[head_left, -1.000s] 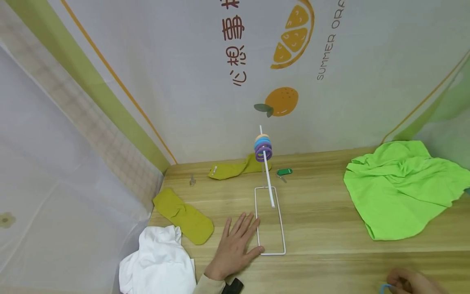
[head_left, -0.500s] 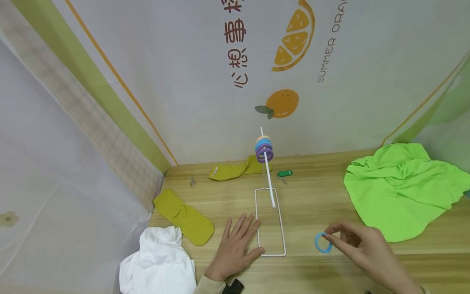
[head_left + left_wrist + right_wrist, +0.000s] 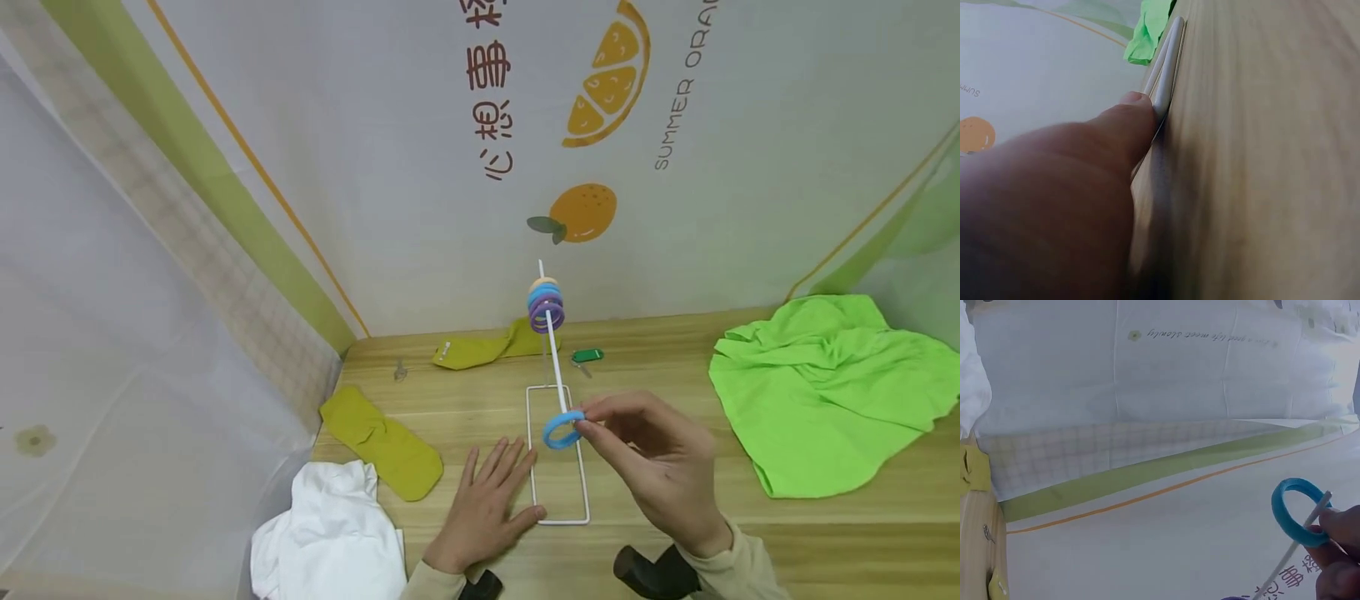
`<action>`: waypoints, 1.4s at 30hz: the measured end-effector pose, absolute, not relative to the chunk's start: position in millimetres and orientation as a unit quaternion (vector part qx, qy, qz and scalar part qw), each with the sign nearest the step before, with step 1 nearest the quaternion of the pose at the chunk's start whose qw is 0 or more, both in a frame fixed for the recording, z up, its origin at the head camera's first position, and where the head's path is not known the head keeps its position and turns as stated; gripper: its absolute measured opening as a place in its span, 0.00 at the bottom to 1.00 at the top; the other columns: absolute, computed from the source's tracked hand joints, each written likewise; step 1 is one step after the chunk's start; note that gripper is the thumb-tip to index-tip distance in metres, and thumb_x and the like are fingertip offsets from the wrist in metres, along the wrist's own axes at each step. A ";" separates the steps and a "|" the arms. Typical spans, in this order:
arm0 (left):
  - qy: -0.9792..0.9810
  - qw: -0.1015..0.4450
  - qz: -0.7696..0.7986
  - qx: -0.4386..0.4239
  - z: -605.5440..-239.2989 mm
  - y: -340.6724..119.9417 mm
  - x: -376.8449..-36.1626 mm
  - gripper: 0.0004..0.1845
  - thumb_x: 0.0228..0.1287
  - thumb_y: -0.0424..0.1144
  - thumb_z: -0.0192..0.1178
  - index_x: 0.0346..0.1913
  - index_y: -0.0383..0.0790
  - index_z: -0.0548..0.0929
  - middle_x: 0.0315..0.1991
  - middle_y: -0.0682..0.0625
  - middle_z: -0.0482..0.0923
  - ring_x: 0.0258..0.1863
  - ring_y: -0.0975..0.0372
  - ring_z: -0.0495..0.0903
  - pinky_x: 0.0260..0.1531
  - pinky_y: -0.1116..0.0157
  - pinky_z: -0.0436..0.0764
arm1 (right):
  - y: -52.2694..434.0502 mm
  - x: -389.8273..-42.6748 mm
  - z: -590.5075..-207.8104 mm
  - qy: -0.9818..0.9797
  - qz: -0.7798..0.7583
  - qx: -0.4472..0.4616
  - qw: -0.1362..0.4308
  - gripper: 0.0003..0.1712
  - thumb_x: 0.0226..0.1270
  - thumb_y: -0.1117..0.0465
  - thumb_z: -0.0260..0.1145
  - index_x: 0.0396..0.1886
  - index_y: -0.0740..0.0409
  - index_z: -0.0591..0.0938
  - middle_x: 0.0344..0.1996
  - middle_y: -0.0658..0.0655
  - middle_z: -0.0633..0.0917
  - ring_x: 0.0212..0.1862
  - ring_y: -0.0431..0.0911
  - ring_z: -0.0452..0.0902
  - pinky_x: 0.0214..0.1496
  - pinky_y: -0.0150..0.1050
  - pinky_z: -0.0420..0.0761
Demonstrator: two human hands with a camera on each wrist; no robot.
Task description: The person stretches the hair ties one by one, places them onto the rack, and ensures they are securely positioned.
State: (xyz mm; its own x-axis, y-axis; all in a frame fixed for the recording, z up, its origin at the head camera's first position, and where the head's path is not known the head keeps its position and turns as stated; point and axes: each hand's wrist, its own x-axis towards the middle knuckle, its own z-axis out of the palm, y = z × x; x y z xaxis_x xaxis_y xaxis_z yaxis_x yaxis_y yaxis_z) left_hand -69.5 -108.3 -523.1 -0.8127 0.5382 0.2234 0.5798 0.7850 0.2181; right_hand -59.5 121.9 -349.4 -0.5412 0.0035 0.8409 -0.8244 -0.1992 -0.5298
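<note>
My right hand (image 3: 660,467) pinches a blue hair tie (image 3: 552,439), a thick soft-looking ring, between thumb and fingertips. The ring overlaps the free front end of the white rod (image 3: 556,367) in the head view; in the right wrist view the rod tip (image 3: 1327,496) shows at the same hair tie (image 3: 1285,519). Farther back on the rod hang several hair ties (image 3: 546,307) in purple, blue and pale orange. My left hand (image 3: 483,508) lies flat with fingers spread, its fingertips and thumb at the left side of the stand's white wire base (image 3: 562,522).
Two mustard socks (image 3: 386,450) lie left and behind the stand. A green-tagged key (image 3: 587,356) and a small metal key-like piece (image 3: 401,370) sit near the back edge. White cloth (image 3: 330,533) is at the left, bright green cloth (image 3: 832,400) at the right. Printed curtains (image 3: 420,208) enclose the table.
My right hand has come in from the lower right with the blue hair tie, moving left and forward to the rod's front end. The left hand stays on the base.
</note>
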 end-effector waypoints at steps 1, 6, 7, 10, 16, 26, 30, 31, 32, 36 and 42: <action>-0.942 0.075 -0.140 -0.296 -523.1 -108.0 -69.5 0.38 0.75 0.65 0.51 0.80 0.49 0.64 0.81 0.48 0.59 0.80 0.50 0.58 0.75 0.37 0.57 | 120.6 -61.4 -350.9 -0.563 0.677 0.361 0.307 0.07 0.61 0.80 0.70 0.38 0.79 0.81 0.41 0.59 0.90 0.39 0.41 0.87 0.34 0.26 0.84; -0.943 0.077 -0.136 -0.295 -524.1 -107.6 -70.1 0.38 0.75 0.66 0.49 0.80 0.50 0.63 0.81 0.49 0.59 0.80 0.51 0.58 0.75 0.38 0.57 | 118.9 -71.4 -357.3 -0.614 0.647 0.325 0.314 0.08 0.60 0.79 0.71 0.39 0.75 0.83 0.38 0.54 0.89 0.25 0.36 0.76 0.21 0.27 0.74; -0.943 0.078 -0.135 -0.295 -524.8 -107.8 -70.4 0.38 0.75 0.66 0.49 0.80 0.50 0.63 0.81 0.49 0.59 0.80 0.51 0.58 0.75 0.38 0.57 | 118.9 -73.7 -358.2 -0.624 0.639 0.320 0.315 0.09 0.60 0.80 0.71 0.39 0.73 0.83 0.38 0.53 0.89 0.23 0.35 0.74 0.19 0.28 0.72; -0.942 0.072 -0.144 -0.294 -525.6 -108.4 -70.3 0.38 0.75 0.65 0.49 0.80 0.50 0.62 0.81 0.49 0.59 0.80 0.51 0.58 0.75 0.38 0.56 | 118.5 -80.0 -359.8 -0.643 0.623 0.309 0.320 0.10 0.58 0.81 0.71 0.39 0.71 0.84 0.36 0.52 0.89 0.21 0.35 0.70 0.17 0.29 0.69; -0.943 0.046 -0.165 -0.287 -523.5 -108.2 -69.8 0.38 0.75 0.64 0.51 0.81 0.52 0.61 0.82 0.50 0.57 0.81 0.51 0.55 0.76 0.38 0.52 | 115.7 -91.3 -361.0 -0.659 0.612 0.292 0.325 0.12 0.58 0.82 0.71 0.39 0.69 0.84 0.35 0.50 0.88 0.21 0.35 0.67 0.16 0.30 0.66; -0.941 0.055 -0.164 -0.290 -523.4 -108.0 -69.3 0.38 0.75 0.64 0.50 0.80 0.50 0.63 0.82 0.49 0.57 0.81 0.51 0.56 0.76 0.39 0.52 | 108.3 -116.4 -363.8 -0.669 0.624 0.250 0.318 0.11 0.58 0.83 0.70 0.37 0.69 0.84 0.30 0.46 0.87 0.18 0.34 0.68 0.15 0.30 0.64; -0.941 0.065 -0.156 -0.293 -523.7 -107.5 -69.2 0.38 0.75 0.64 0.50 0.80 0.50 0.64 0.81 0.49 0.59 0.80 0.50 0.58 0.75 0.38 0.54 | 103.5 -124.7 -365.2 -0.669 0.630 0.222 0.326 0.10 0.57 0.83 0.70 0.36 0.69 0.84 0.27 0.44 0.85 0.17 0.32 0.68 0.14 0.29 0.63; -0.941 0.064 -0.157 -0.294 -523.8 -107.3 -69.2 0.38 0.75 0.64 0.50 0.80 0.49 0.64 0.81 0.49 0.59 0.80 0.50 0.58 0.75 0.38 0.54 | 102.3 -126.8 -365.4 -0.670 0.628 0.216 0.332 0.09 0.57 0.82 0.70 0.35 0.70 0.84 0.25 0.45 0.84 0.16 0.32 0.68 0.14 0.29 0.63; -0.941 0.064 -0.156 -0.294 -524.2 -107.1 -69.2 0.38 0.75 0.64 0.50 0.80 0.49 0.64 0.81 0.49 0.59 0.80 0.51 0.58 0.75 0.38 0.54 | 101.3 -128.8 -365.5 -0.670 0.627 0.212 0.336 0.09 0.58 0.82 0.70 0.35 0.70 0.84 0.22 0.47 0.83 0.16 0.32 0.67 0.14 0.30 0.62; -0.941 0.064 -0.155 -0.293 -524.5 -106.4 -69.9 0.38 0.75 0.64 0.51 0.80 0.49 0.64 0.81 0.48 0.59 0.80 0.51 0.58 0.75 0.38 0.54 | 98.4 -136.8 -365.4 -0.669 0.625 0.205 0.347 0.07 0.60 0.80 0.71 0.35 0.70 0.84 0.14 0.51 0.79 0.14 0.33 0.64 0.13 0.31 0.58; -0.941 0.067 -0.152 -0.295 -523.5 -108.1 -70.4 0.38 0.75 0.64 0.51 0.80 0.49 0.64 0.81 0.48 0.59 0.80 0.50 0.58 0.75 0.38 0.55 | 95.7 -143.5 -366.9 -0.664 0.629 0.204 0.350 0.06 0.60 0.79 0.71 0.35 0.70 0.84 0.29 0.54 0.87 0.14 0.33 0.66 0.14 0.27 0.62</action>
State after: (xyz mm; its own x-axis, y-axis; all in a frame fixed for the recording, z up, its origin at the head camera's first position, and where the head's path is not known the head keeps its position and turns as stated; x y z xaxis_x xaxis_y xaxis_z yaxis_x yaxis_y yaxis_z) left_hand -70.4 -108.1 -523.5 -0.8168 0.5349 0.2162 0.5757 0.7797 0.2460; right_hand -143.5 95.7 -366.9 -0.6724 0.1699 0.7205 -0.7103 0.1260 -0.6926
